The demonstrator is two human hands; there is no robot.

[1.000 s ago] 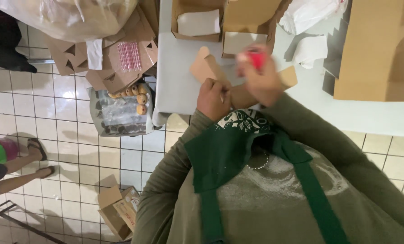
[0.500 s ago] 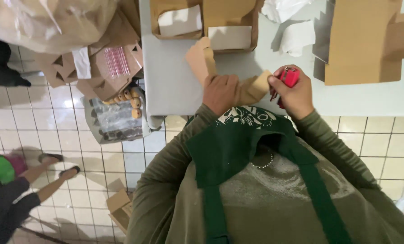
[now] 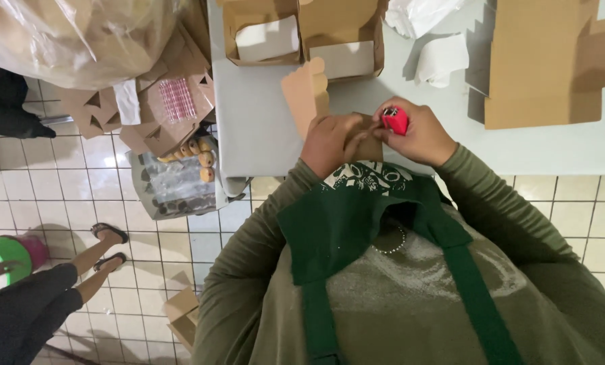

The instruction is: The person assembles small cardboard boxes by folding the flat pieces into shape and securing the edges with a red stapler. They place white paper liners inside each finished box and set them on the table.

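**Both hands at the worktop edge: brown cardboard piece and small red object**

Far left, on the tiled floor: another person's legs in dark trousers (image 3: 29, 311), sandalled feet beside them. Above that, a large clear plastic bag (image 3: 79, 34) over a heap of flat brown box blanks (image 3: 160, 115). Just below the heap, a clear-wrapped pack with round tan items (image 3: 174, 182), lying against the worktop's left edge.

My left hand (image 3: 333, 142) sits at the near edge of the grey worktop (image 3: 255, 122). Its fingers are closed on a brown cardboard piece (image 3: 306, 94); one scalloped flap of it stands up just above my knuckles, the rest lies between my two hands.

My right hand (image 3: 417, 135) is just beside the left, fingertips touching the same cardboard. Thumb and forefinger pinch a small red object (image 3: 395, 120); I cannot tell what it is.

Behind my hands: two open brown boxes (image 3: 302, 30) side by side, each with a white insert. Further right, crumpled white paper (image 3: 438, 57), then a large flat cardboard blank (image 3: 546, 67).
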